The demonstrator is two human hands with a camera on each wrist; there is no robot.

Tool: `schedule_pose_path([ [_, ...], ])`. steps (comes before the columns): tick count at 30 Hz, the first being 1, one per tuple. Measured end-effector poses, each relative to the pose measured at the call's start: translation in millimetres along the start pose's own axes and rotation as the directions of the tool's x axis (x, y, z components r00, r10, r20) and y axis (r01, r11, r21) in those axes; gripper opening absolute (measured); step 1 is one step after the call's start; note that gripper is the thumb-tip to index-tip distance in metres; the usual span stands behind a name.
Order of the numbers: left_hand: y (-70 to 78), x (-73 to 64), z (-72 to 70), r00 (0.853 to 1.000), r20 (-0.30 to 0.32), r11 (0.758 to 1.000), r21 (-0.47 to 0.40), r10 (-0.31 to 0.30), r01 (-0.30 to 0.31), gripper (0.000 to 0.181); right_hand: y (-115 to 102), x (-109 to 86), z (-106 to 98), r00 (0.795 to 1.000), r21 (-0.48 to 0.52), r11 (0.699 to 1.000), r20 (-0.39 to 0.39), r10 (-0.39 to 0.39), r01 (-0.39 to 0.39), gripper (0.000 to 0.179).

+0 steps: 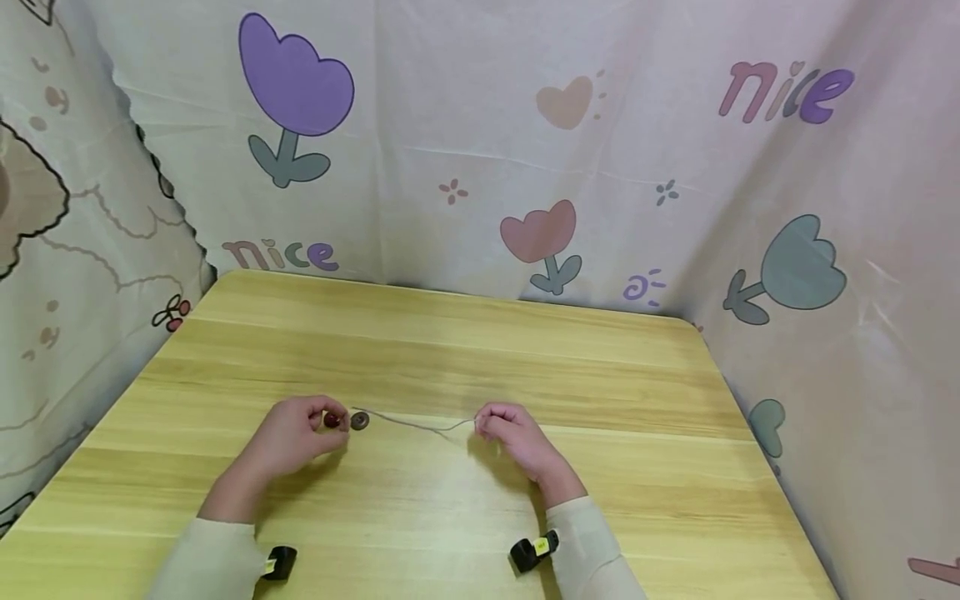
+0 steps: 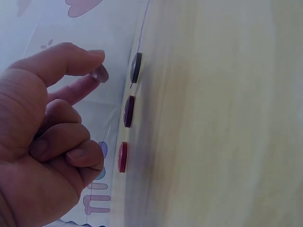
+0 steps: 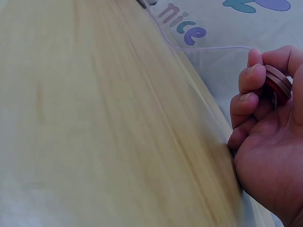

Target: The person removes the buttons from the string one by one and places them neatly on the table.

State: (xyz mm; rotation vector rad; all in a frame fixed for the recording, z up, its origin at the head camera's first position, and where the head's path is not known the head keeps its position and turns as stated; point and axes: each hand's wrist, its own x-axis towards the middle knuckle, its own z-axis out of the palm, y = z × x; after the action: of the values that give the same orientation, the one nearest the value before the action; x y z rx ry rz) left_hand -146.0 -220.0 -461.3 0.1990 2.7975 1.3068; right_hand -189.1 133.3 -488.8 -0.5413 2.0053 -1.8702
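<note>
My left hand (image 1: 296, 437) pinches a small greyish-brown disc (image 2: 101, 74) between thumb and index finger; its other fingers are curled. Beside it on the table, several flat round button-like discs stand in a row in the left wrist view: a dark grey one (image 2: 136, 67), a dark purple one (image 2: 129, 111) and a red one (image 2: 122, 157). My right hand (image 1: 517, 433) holds a thin pale string (image 1: 408, 423) and, in the right wrist view, a brown and red stack of discs (image 3: 278, 85). The string runs left towards the brown disc (image 1: 360, 421); whether it passes through cannot be told.
Both hands work over a light wood-grain table (image 1: 450, 350). A printed cloth (image 1: 450, 100) hangs along its back and sides. Black wrist cameras (image 1: 534, 550) sit on both sleeves.
</note>
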Motion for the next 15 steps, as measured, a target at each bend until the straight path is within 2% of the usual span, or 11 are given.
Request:
schedule_pose_path([
  [15, 2.2, 1.4, 1.1, 0.991, 0.130, 0.999, 0.034, -0.013, 0.009, 0.019, 1.8, 0.7, -1.4, 1.000, -0.015, 1.000, -0.008, 0.004, -0.004, 0.022],
])
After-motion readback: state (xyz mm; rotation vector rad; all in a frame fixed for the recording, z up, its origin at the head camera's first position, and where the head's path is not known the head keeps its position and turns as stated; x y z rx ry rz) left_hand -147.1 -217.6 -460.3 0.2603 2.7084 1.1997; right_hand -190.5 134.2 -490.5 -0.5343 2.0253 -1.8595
